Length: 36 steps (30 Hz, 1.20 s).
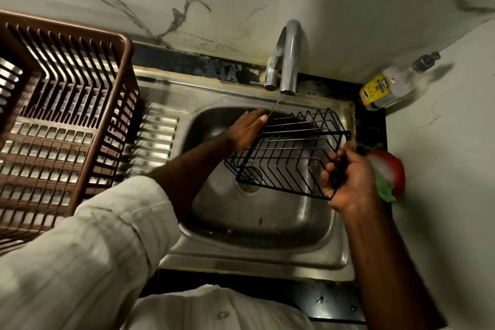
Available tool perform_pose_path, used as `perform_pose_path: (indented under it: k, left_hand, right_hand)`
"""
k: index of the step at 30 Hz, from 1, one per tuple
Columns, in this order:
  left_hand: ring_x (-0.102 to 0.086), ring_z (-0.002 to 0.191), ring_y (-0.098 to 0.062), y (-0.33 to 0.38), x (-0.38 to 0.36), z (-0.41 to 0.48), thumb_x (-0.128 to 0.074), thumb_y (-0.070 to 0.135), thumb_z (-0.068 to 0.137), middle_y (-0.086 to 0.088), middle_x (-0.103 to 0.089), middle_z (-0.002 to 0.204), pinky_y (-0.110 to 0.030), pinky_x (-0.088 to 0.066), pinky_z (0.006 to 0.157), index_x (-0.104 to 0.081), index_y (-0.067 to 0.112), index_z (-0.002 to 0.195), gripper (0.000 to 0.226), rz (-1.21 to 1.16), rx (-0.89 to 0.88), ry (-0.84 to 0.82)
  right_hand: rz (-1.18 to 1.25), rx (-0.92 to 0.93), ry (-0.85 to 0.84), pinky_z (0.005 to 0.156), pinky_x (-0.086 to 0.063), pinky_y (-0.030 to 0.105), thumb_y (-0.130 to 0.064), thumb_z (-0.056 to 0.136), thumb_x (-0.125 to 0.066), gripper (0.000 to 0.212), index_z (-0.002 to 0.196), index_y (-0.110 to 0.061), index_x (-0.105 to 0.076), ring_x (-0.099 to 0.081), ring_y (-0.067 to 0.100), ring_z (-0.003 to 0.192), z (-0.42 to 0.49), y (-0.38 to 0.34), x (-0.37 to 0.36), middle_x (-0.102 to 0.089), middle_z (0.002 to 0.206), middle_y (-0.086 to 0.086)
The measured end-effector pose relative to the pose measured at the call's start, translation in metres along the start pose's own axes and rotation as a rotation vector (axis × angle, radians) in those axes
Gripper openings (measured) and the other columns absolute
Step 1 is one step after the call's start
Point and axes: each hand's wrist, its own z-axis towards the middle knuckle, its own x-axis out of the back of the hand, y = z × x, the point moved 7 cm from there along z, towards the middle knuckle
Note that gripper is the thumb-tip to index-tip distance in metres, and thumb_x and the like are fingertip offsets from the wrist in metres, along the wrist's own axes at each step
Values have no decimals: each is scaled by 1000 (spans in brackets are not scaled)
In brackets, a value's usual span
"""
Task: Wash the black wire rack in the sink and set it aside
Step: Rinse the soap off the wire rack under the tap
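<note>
I've got the black wire rack [292,154] over the sink [257,222], tilted, its low end above the drain. My right hand [348,182] is clenched round the frame at the rack's near right end. My left hand [246,131] lies flat, fingers straight, against the far left end. A thin stream from the tap [288,56] lands right at those fingertips. The brown slatted basket [128,61] sits on the drainboard to the left. On the table [442,169] to the right are a dishwash bottle [388,86] in the corner and a red scrubber [391,171] just behind my right hand.
</note>
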Motion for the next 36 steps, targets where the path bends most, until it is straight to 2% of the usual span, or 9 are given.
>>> perform_pose_path:
  k: [4,8,12,16,21,24,27,30,36]
  left_hand:
    - [-11,153,-24,47,-28,-10,-23,54,104,-5,-22,165,-49,-6,125,-24,23,158,63,100,-112,0]
    - [0,154,-14,90,-43,-23,-27,50,107,-1,-12,168,-41,4,122,-16,24,160,60,233,-352,-40]
    - [-12,153,-13,86,-18,-26,-32,44,108,2,-24,165,-40,-8,122,-22,32,158,53,284,-551,-62]
    - [-42,139,-19,21,14,-4,-29,59,103,-3,-47,152,-44,-33,117,-43,28,150,58,79,-186,27]
    - [-62,93,-23,-26,11,7,-43,42,104,-14,-65,112,-30,-54,72,-60,11,124,42,-541,282,22]
    - [-65,103,-31,-34,6,9,-50,44,96,-16,-68,115,-46,-55,90,-64,10,118,44,-639,465,-48]
    - [-67,108,-35,-32,9,9,-59,45,91,-17,-69,117,-51,-52,98,-65,11,116,43,-709,526,-74]
    - [-67,97,-28,-32,9,11,-61,42,95,-14,-67,115,-41,-56,85,-64,13,117,37,-767,493,-80]
    - [-66,90,-22,-21,15,16,-50,25,103,-13,-67,106,-35,-58,73,-63,11,119,24,-836,275,-51]
  right_hand:
    - [-24,-32,6,41,-45,16,-47,100,-52,40,66,-25,-53,-54,5,43,3,10,-7,-61,58,-9]
    - [-35,-75,-48,36,-39,15,-50,97,-53,36,71,-24,-55,-48,4,43,11,24,-9,-55,58,-10]
    - [-41,-20,-81,34,-32,13,-47,99,-50,40,66,-25,-49,-41,6,41,7,16,-4,-48,56,-10]
    - [-64,35,-106,34,-26,12,-46,101,-46,41,66,-25,-46,-38,6,37,0,3,4,-44,55,-9]
    - [-123,83,-194,36,-26,14,-53,99,-44,42,67,-25,-44,-39,10,35,-7,-6,9,-44,57,-6]
    - [-271,198,-180,37,-33,18,-62,96,-42,52,62,-22,-43,-43,15,37,-15,-11,4,-45,51,-1]
    - [-400,389,-168,40,-33,23,-65,95,-37,58,59,-19,-40,-37,16,37,-17,-19,-2,-36,47,0]
    - [-479,578,-148,37,-25,22,-56,98,-33,59,55,-16,-37,-25,11,33,-14,-17,-4,-29,42,-5]
    - [-605,708,-195,42,-32,30,-77,91,-38,68,47,-25,-48,-37,14,33,-4,18,16,-36,40,-4]
